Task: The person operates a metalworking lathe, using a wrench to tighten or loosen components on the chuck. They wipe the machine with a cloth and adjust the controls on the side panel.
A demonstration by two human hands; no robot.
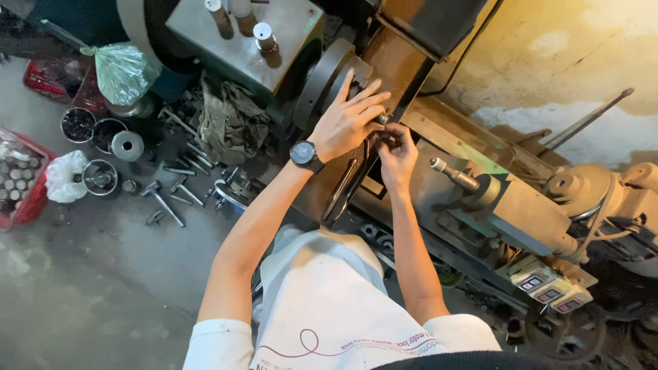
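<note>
— Hands?
— Left hand (348,122) lies open, fingers spread on the lathe chuck (327,81), upper centre. Right hand (396,152) pinches a small part just beside it; what, I cannot tell.

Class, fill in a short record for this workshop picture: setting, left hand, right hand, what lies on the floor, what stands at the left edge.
Setting: a person in a white shirt leans over a metal lathe, seen from above.
Left hand: the left hand, wristwatch on its wrist, lies flat with fingers spread on the lathe chuck.
Right hand: the right hand pinches a small part beside the chuck; the part is too small to identify.
Floor: loose metal tools and a crumpled rag.
Left edge: red crate, white bag, green bag.
</note>
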